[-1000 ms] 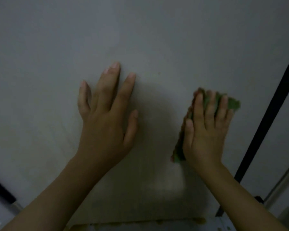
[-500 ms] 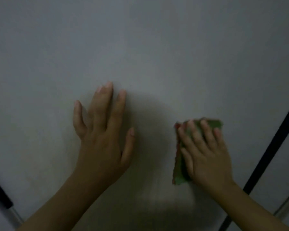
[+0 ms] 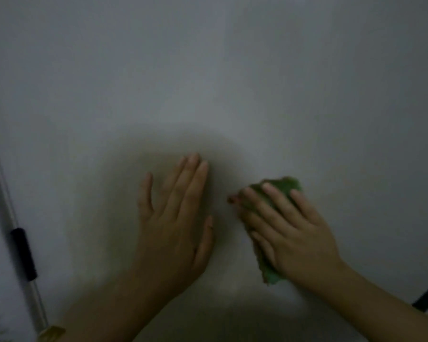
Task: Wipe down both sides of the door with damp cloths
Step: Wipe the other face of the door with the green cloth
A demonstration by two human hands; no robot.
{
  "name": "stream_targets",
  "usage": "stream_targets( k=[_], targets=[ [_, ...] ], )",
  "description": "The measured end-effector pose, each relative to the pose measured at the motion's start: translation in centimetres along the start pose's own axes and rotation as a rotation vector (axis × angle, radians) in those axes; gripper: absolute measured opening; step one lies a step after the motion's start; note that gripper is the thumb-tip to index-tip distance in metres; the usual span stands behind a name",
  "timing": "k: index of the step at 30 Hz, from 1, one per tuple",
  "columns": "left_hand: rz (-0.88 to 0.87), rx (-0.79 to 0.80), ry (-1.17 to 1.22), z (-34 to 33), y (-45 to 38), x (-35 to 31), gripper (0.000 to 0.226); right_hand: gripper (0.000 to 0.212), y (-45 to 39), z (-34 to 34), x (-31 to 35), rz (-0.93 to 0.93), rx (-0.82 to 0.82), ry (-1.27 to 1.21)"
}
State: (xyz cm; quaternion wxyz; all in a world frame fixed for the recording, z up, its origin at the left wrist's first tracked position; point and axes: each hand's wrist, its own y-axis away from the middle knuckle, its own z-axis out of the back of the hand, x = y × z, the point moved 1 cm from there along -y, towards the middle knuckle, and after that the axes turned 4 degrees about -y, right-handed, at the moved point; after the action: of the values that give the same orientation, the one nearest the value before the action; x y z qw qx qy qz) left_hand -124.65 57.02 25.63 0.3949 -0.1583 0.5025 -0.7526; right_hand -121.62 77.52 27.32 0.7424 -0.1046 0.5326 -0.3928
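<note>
The left hand (image 3: 176, 218) lay flat and open against the pale door (image 3: 232, 82), fingers straight, while just beside it the right hand (image 3: 292, 240) pressed a green cloth (image 3: 286, 185) to the door with fingers outstretched.

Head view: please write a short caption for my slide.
Right hand presses a green cloth on the door; left hand rests flat beside it.

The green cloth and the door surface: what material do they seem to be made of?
Green cloth: it looks like soft, fuzzy woven or microfibre fabric with a matte finish; its edges are ragged and it bunches under the right hand. Door: a smooth, flat, pale panel, probably painted or laminated; the faint sheen near the top suggests this. The picture is too dim and blurred to be sure.
</note>
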Motion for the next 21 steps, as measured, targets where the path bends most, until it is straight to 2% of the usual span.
stream_targets(
  k=[4, 7, 9, 12, 14, 17, 21],
  targets=[
    [-0.047, 0.004, 0.035, 0.8, -0.3, 0.8, 0.064, 0.053, -5.0, 1.8, -3.5, -0.212, -0.123, 0.041],
    [0.048, -0.085, 0.055, 1.5, -0.5, 2.4, 0.062, 0.054, -12.3, 2.1, -2.4, -0.274, -0.206, 0.023],
    [0.136, -0.148, 0.049, 1.7, -0.4, 3.3, 0.061, 0.054, -14.3, 1.6, -0.1, -0.161, -0.170, -0.013],
    [0.174, -0.196, 0.031, 1.9, 0.4, 4.2, 0.060, 0.058, -11.5, 0.5, 2.5, 0.130, 0.016, 0.017],
    [0.170, -0.187, 0.033, 2.4, 1.2, 5.3, 0.062, 0.056, -9.8, 0.6, 2.0, 0.193, 0.052, 0.047],
    [0.213, -0.140, 0.026, 3.2, 2.2, 7.6, 0.063, 0.054, -10.6, 1.4, 0.7, 0.090, 0.003, 0.045],
    [0.307, -0.155, 0.048, 3.6, 1.8, 11.4, 0.062, 0.054, -18.4, 1.5, 3.0, -0.138, -0.140, 0.051]
  ],
)
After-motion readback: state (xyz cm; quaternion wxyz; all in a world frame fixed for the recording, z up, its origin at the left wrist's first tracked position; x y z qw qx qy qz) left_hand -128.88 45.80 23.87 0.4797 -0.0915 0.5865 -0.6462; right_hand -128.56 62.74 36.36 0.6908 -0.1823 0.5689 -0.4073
